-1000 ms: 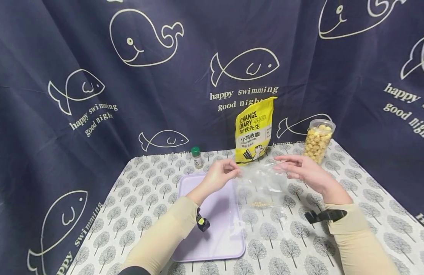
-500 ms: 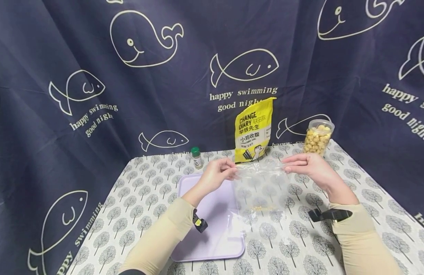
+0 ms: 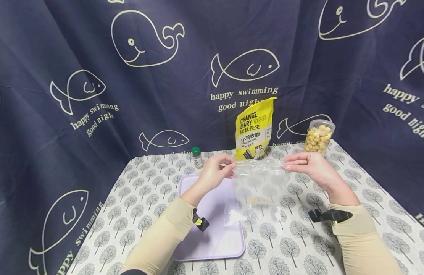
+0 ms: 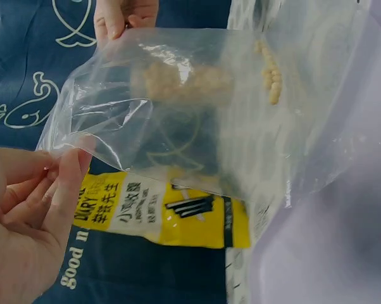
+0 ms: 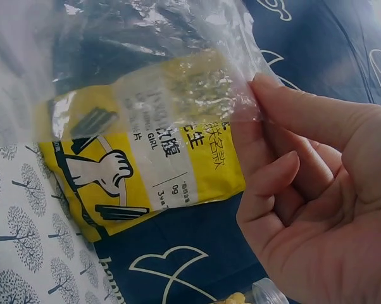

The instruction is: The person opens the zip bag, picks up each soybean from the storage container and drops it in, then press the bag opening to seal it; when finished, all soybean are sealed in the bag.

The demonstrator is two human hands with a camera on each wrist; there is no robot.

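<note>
A clear plastic bag [image 3: 263, 187] hangs stretched between my two hands, over the right edge of the purple tray. Small round pale-yellow kernels [image 4: 271, 76] lie in a row near its bottom. My left hand [image 3: 216, 172] pinches the bag's upper left corner between thumb and fingers. The upper right corner is pinched by my right hand [image 3: 309, 168], which the right wrist view shows with thumb against forefinger. Behind the bag stands a yellow printed pouch [image 3: 254, 130], partly seen through the plastic in both wrist views.
A lilac tray [image 3: 212, 244] lies on the tree-patterned tablecloth [image 3: 146, 202]. At the back stand a small green-capped jar [image 3: 197, 157] and, far right, a clear tub of popcorn [image 3: 318, 137]. A dark fish-print curtain [image 3: 198, 30] hangs behind the table.
My right hand has moved from loosely spread fingers to pinching the bag's corner. The bag is pulled wider and flatter, and its bottom has swung up and away slightly.
</note>
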